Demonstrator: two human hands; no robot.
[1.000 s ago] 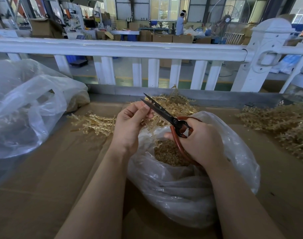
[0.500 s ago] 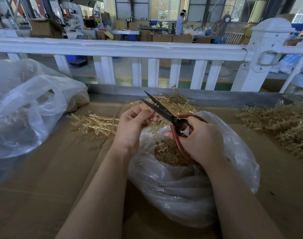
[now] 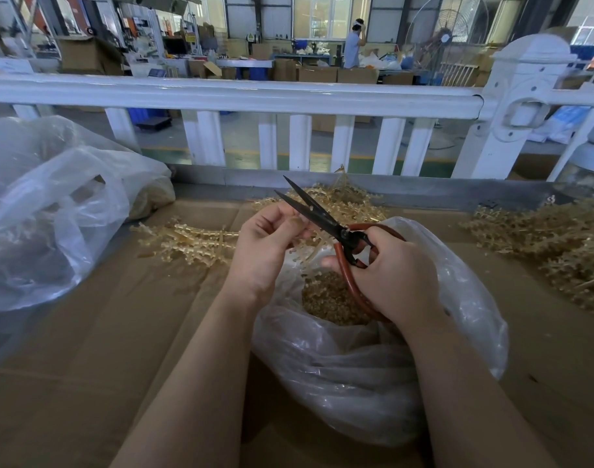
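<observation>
"Plenty left to do?"

"Yes, I'd say. Cut bits (image 3: 332, 298) cover only the bottom of the clear bag (image 3: 373, 366), while uncut strips lie in a left heap (image 3: 187, 238) and a right heap (image 3: 559, 244) on either side of it."

"And the hands?"

"The left hand (image 3: 265, 244) keeps a narrow grip, pinching one strip (image 3: 309, 255) above the bag's mouth. The right hand (image 3: 393, 275) has its grip round the scissors (image 3: 317, 214), which are over the bag with their blades parted."

"Any writing?"

"None readable on scissors or bag."
</observation>
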